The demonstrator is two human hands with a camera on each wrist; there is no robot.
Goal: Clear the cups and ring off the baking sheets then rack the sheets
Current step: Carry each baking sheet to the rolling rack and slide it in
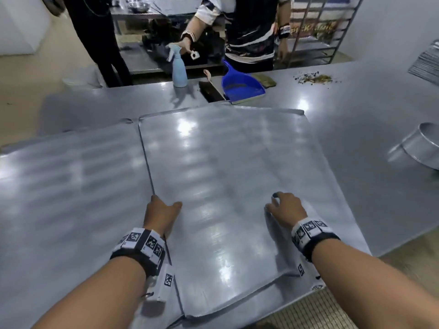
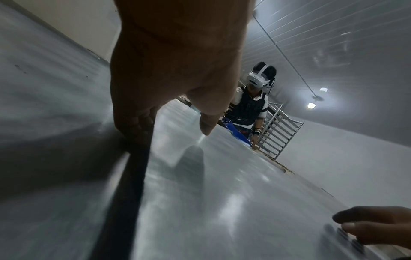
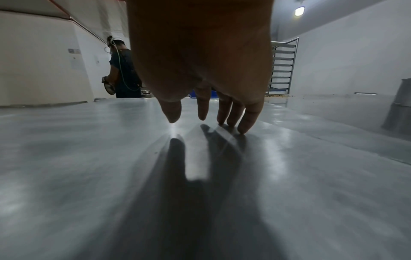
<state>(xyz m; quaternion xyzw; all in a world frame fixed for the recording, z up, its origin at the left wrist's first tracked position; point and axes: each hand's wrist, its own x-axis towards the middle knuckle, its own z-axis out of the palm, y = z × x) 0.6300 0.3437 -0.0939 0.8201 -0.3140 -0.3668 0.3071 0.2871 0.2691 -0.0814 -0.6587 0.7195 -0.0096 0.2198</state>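
Observation:
Two bare baking sheets lie side by side on the steel table, the left sheet (image 1: pixel 71 186) and the right sheet (image 1: pixel 225 162). My left hand (image 1: pixel 164 206) is at the seam between them. Its fingers (image 2: pixel 135 126) curl down over the right sheet's left rim and its thumb (image 2: pixel 206 126) lies on top. My right hand (image 1: pixel 275 203) rests on the same sheet's near right part, with straight, spread fingertips (image 3: pixel 242 126) touching the metal. A round metal ring (image 1: pixel 420 148) stands on the table to the right, off the sheets. No cups are in view.
Along the table's far edge are a pale blue spray bottle (image 1: pixel 178 67), a brush (image 1: pixel 211 91), a blue dustpan (image 1: pixel 240 86) and a scatter of crumbs (image 1: pixel 313 78). A person (image 1: pixel 249 32) stands behind it, beside a metal tray rack (image 1: pixel 320 27). Stacked sheets (image 1: pixel 427 65) lie far right.

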